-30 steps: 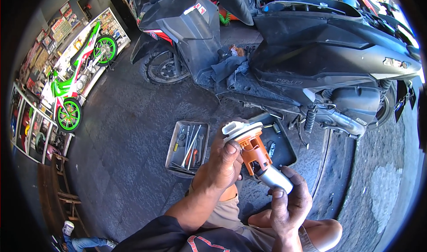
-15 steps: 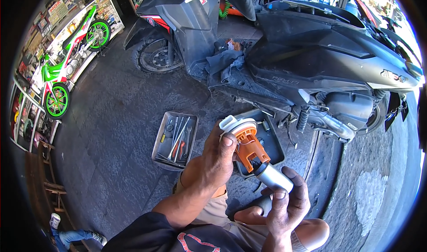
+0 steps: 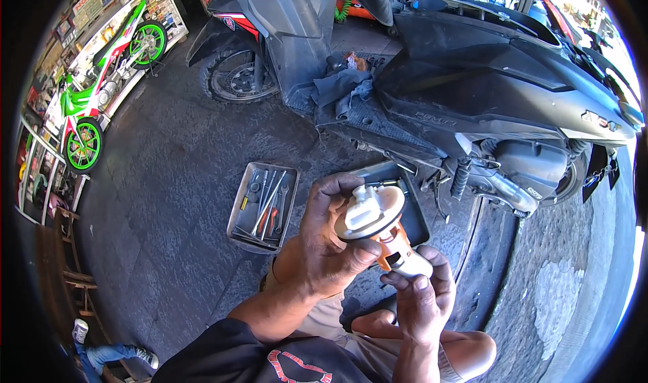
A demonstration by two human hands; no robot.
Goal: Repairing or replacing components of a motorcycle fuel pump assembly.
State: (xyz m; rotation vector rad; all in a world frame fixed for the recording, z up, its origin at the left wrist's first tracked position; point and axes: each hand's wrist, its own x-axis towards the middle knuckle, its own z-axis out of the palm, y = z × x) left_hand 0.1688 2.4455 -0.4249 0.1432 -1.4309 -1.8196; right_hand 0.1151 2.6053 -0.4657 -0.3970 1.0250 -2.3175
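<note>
A fuel pump module, with a round white flange (image 3: 386,204) and an orange plastic holder (image 3: 389,237) below it, is held up over my lap. My left hand (image 3: 324,244) wraps the flange edge, its thumb by the orange holder. The silver cylindrical pump motor (image 3: 413,267) sticks out of the holder's lower right end. My right hand (image 3: 426,298) pinches the motor's outer end between thumb and fingers. How deep the motor sits inside the holder is partly hidden.
A tool tray (image 3: 263,207) with wrenches, screwdrivers and pliers lies on the dark floor. Behind my hands is a dark tray (image 3: 417,214). A black scooter (image 3: 472,79) stands ahead, a rag (image 3: 341,94) on its footboard. A green motorcycle (image 3: 101,89) and another person's legs (image 3: 111,356) are at left.
My left hand has tilted the module so the white flange top shows. The motor now sits closer into the orange holder, and my right hand has moved slightly left with it.
</note>
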